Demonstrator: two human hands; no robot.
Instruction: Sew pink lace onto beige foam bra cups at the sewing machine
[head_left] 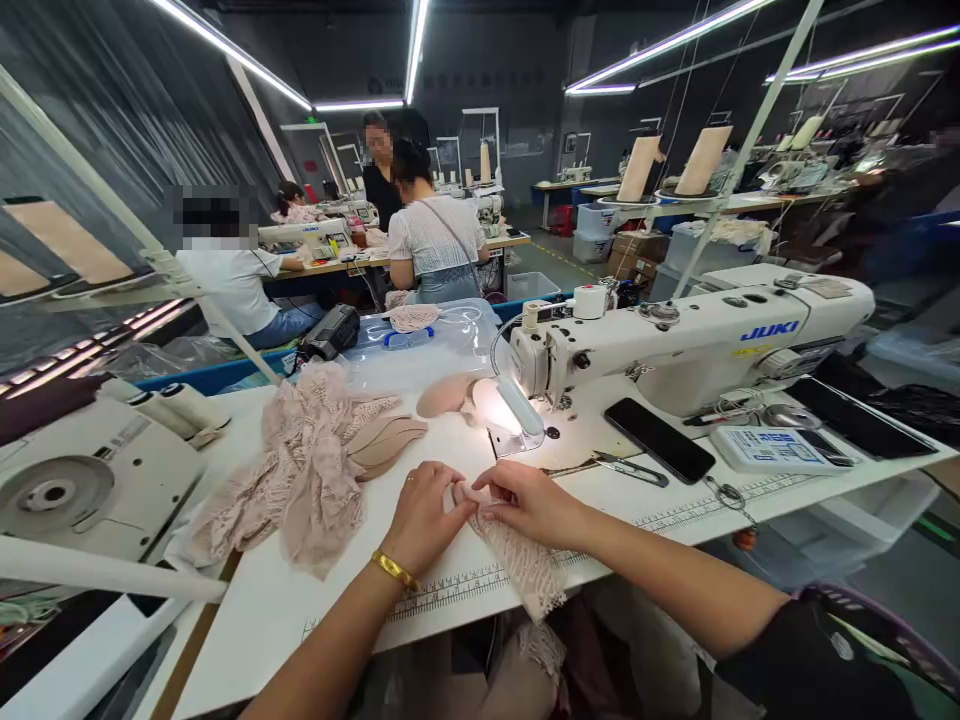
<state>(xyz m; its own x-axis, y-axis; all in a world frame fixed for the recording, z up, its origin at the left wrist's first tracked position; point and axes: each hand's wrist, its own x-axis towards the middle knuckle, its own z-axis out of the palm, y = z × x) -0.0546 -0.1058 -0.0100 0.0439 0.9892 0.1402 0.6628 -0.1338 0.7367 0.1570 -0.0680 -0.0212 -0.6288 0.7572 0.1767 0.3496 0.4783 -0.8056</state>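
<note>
My left hand (pixel 426 515) and my right hand (pixel 525 503) meet at the front of the white sewing table (pixel 285 600). Both pinch the top of a pale pink lace piece (pixel 525 565) that hangs over the table's front edge, across a printed ruler strip. A gold bangle sits on my left wrist. Just beyond the hands stands a white JUKI sewing machine (pixel 690 335) with its lamp lit over the needle area.
A heap of pink lace (pixel 307 470) and beige cup pieces (pixel 386 440) lie to the left. Scissors (pixel 626 468), a black phone (pixel 658 440) and a control box (pixel 772 450) lie right of the needle. Other people sew at machines behind.
</note>
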